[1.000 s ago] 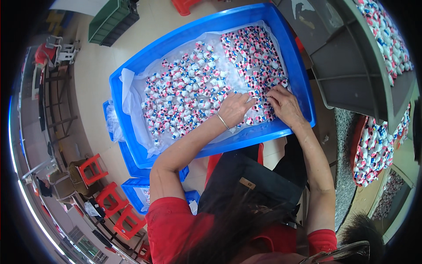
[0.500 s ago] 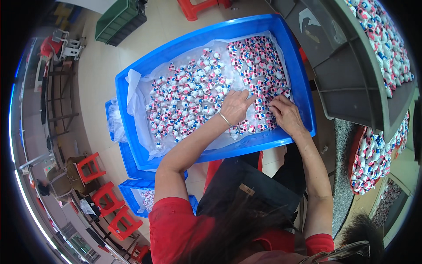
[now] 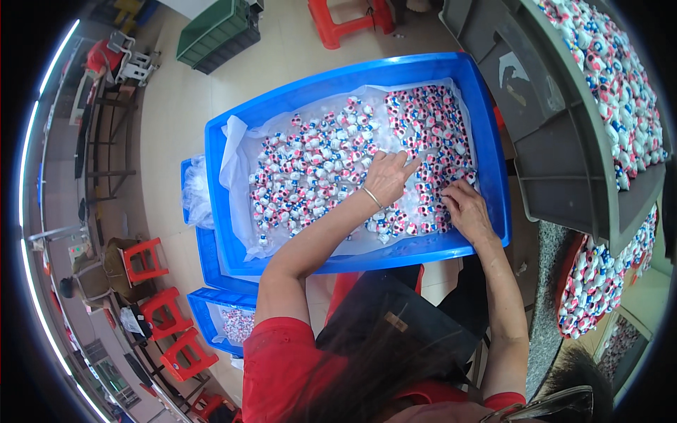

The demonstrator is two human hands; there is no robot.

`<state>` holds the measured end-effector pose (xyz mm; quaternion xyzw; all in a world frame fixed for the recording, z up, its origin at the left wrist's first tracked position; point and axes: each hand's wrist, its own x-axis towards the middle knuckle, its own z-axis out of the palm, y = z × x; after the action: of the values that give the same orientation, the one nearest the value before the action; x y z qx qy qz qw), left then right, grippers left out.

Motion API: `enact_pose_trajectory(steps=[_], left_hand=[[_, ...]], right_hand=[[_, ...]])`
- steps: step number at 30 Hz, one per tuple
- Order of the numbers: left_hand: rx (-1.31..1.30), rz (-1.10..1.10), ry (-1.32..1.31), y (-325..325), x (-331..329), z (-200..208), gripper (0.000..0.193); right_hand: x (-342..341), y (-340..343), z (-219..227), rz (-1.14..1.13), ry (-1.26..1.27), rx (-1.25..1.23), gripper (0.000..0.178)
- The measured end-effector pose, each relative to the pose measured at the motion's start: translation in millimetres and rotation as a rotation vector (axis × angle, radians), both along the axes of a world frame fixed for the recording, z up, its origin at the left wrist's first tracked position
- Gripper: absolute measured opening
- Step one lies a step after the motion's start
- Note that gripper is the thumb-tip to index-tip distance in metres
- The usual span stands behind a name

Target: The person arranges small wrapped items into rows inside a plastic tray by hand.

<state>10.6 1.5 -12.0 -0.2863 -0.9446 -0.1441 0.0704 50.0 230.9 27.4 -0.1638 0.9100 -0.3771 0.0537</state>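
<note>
A blue plastic tub [image 3: 338,265] lined with white sheeting [image 3: 237,151] lies before me. Small white figurines with pink and blue parts [image 3: 310,169] are scattered loosely over its left side. More of them stand packed in close rows [image 3: 430,120] on the right. My left hand [image 3: 388,179], a bangle at its wrist, hovers at the border between both groups, fingers apart and index finger reaching toward the rows. At the near right of the rows, my right hand [image 3: 468,211] has its thumb and fingertips pinched together. Whatever lies between those fingertips is hidden.
A grey crate [image 3: 564,158] heaped with figurines rises close on the right, with another figurine pile [image 3: 592,282] below it. Smaller blue bins [image 3: 211,321] stand at lower left. A green crate [image 3: 215,32] and red stools [image 3: 352,25] are on the floor.
The whole view has shifted, so the tub appears lower and slightly further right. Both hands stay over nearly the same spots, with small finger movements.
</note>
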Motion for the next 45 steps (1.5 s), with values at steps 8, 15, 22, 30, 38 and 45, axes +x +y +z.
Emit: enact_pose_trajectory(steps=[8, 15, 22, 30, 38, 45], left_hand=[[-0.077, 0.106, -0.041, -9.0, -18.5, 0.2, 0.040], [-0.013, 0.143, 0.038, -8.9, -37.4, -7.8, 0.045], [-0.024, 0.224, 0.058, -19.2, -48.9, -8.5, 0.043], [-0.022, 0.318, 0.026, -27.7, -62.5, -17.6, 0.045], [0.463, 0.347, 0.106, -72.1, -47.3, -7.2, 0.014], [0.559, 0.322, -0.002, -85.6, 92.9, 70.6, 0.010]], right_hand=[[-2.4, -1.3, 1.3, 0.002, -0.031, 0.003, 0.014], [-3.3, -0.8, -1.7, 0.019, -0.021, -0.014, 0.014], [-3.8, -1.0, 1.7, 0.013, -0.052, -0.010, 0.014], [0.1, -0.7, -1.2, 0.009, -0.024, -0.011, 0.014], [-6.1, 1.8, -2.0, 0.023, -0.003, -0.010, 0.011], [0.6, 6.7, 4.0, -0.093, 0.205, 0.041, 0.014]])
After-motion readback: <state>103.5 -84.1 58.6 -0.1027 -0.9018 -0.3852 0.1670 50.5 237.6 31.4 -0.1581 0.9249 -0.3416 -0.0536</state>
